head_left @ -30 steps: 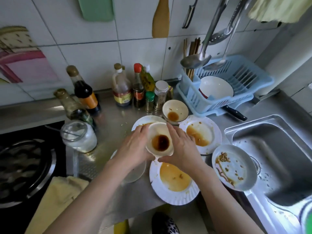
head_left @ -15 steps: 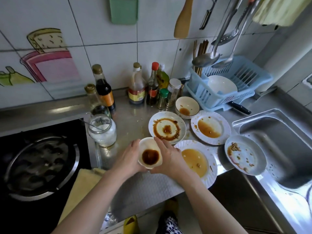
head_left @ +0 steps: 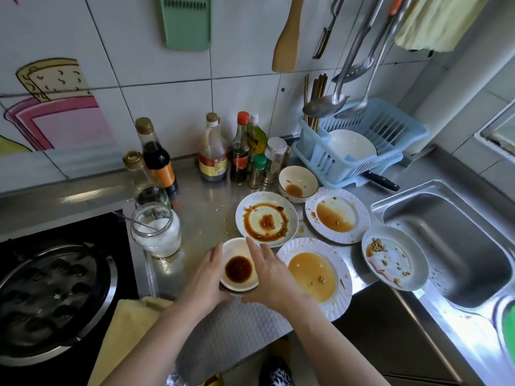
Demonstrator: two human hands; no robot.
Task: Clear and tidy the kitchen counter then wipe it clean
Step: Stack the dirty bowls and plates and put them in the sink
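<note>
A small white bowl [head_left: 239, 267] with a pool of dark sauce is at the front of the steel counter [head_left: 206, 215]. My left hand [head_left: 204, 282] cups its left side and my right hand [head_left: 274, 274] holds its right side, fingers over the rim. Whether it rests on the counter I cannot tell. To its right lie dirty dishes: a plate with a dark sauce ring [head_left: 266, 218], two white plates with orange sauce [head_left: 337, 214] [head_left: 315, 277], a bluish plate with food scraps [head_left: 394, 257] by the sink, and a patterned bowl [head_left: 298, 183].
A glass jar of white powder [head_left: 156, 229] stands left of the bowl, sauce bottles [head_left: 214, 151] line the wall. A blue drying rack [head_left: 362, 143], a black-handled knife [head_left: 380, 181], the sink [head_left: 451, 240], a stove [head_left: 53, 288] and a yellow cloth [head_left: 125, 335] surround the counter.
Both hands have carried the small bowl left and toward the counter's front edge, away from above the plates. The plate with the dark ring is now uncovered.
</note>
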